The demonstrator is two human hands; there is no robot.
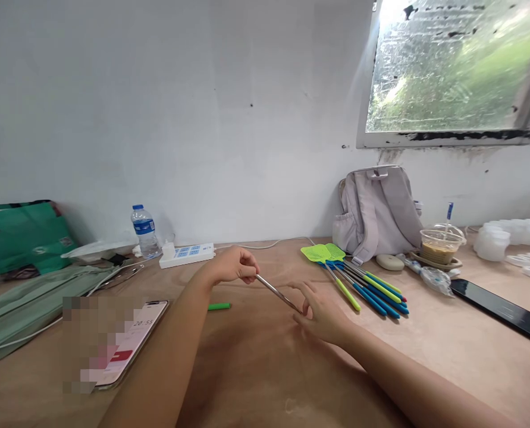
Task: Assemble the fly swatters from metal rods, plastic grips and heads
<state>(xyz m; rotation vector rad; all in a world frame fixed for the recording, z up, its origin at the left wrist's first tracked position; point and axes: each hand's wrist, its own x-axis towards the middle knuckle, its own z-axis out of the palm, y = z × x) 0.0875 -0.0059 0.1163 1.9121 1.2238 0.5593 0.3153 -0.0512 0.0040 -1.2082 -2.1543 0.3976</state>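
Between both hands: metal rod (277, 293), left fingers (249, 272) pinching upper end.

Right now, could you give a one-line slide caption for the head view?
Left hand and right hand hold a thin metal rod over the table, beside fly swatters.

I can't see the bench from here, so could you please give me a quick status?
Left hand and right hand each pinch an end of the thin metal rod. Held above table. Green cap lies underneath.
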